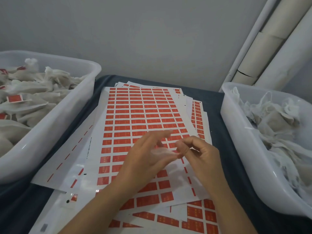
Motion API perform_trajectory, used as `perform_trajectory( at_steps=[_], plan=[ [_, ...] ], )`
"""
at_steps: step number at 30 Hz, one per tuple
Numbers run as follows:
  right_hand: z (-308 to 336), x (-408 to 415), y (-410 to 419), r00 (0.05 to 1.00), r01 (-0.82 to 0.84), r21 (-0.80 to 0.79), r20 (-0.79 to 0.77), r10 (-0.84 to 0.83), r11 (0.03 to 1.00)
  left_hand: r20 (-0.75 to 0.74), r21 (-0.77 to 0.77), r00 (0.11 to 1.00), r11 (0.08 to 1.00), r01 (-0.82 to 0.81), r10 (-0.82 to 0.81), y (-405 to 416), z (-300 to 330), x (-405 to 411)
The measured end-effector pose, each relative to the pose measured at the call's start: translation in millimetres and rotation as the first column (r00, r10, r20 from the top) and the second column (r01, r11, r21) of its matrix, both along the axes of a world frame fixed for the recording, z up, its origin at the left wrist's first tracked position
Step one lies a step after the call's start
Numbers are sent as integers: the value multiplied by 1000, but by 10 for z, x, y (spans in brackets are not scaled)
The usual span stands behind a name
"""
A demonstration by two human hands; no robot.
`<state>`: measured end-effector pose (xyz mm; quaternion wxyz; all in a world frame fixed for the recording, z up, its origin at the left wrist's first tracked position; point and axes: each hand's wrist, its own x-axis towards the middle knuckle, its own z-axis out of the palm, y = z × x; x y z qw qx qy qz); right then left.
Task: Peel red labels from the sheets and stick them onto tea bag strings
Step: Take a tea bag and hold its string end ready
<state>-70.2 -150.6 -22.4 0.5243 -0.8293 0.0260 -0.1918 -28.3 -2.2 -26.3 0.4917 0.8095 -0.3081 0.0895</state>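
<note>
Tall walls of the left tub (55, 125) at nine o'clock and the right tub (236, 132) at three o'clock fence the work area. Between them the flat label sheets (138, 112) leave an open lane toward twelve o'clock, ending at the wall (152, 39). Leaning cardboard tubes (263, 53) block two o'clock.

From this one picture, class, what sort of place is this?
Probably a small hand-packing workspace: stacked sheets of red labels between a tub of labelled tea bags and a tub of unlabelled ones.
</note>
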Motion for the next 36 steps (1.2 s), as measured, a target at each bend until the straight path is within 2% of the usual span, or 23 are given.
perform_trajectory(
  at_steps=[2, 4, 8, 13, 16, 18, 22, 25, 27, 29, 30, 32, 33, 34, 36],
  plan=[
    [-1, 6, -2, 1000, -31, -41, 5, 31, 999, 159, 74, 987, 997, 3, -15, -16, -60, 16],
    [5, 5, -36, 999, -54, -80, -7, 53, 995, 257, 88, 966, 996, -11, -12, -8, -107, 37],
    [1, -18, -72, 995, -90, -154, -48, 83, 984, 264, 52, 963, 996, -77, 61, 27, -112, 62],
    [1, -19, -57, 998, -56, -215, -4, 57, 975, 340, 70, 938, 992, -105, 76, 19, -129, 71],
    [46, -40, -70, 997, 16, -148, 72, -5, 989, 390, 70, 915, 987, -143, 105, 33, -151, 81],
    [89, -64, -125, 988, 100, -45, 120, -94, 994, 394, 19, 910, 989, -149, 130, 59, -147, 93],
    [122, -93, -161, 968, 214, 80, 116, -222, 974, 363, -36, 919, 988, -150, 153, 61, -113, 121],
    [116, -82, -127, 979, 187, 177, 52, -199, 966, 182, -48, 972, 988, -146, 152, 37, -61, 73],
    [114, -80, -127, 984, 164, 230, 32, -176, 959, 43, -107, 988, 984, -142, 147, 64, -31, -14],
    [131, -91, -118, 991, 117, 274, 30, -130, 954, -126, -195, 992, 981, -20, -5, 96, -30, -84],
    [144, -100, -111, 996, 75, 304, 31, -89, 950, -286, -232, 946, 969, 88, -154, 98, -16, -105],
    [179, -123, -94, 999, -45, 342, 29, 37, 938, -557, -260, 735, 921, 290, -388, 69, 17, -89],
    [198, -135, -84, 992, -124, 337, 28, 122, 933, -650, -299, 633, 907, 296, -421, 45, 39, -59],
    [212, -141, -70, 977, -208, 308, 16, 214, 928, -722, -355, 548, 906, 231, -422, 25, 69, -23],
    [227, -146, -15, 926, -354, 229, -48, 374, 907, -787, -454, 448, 890, 44, -424, 29, 93, 56]
  ],
)
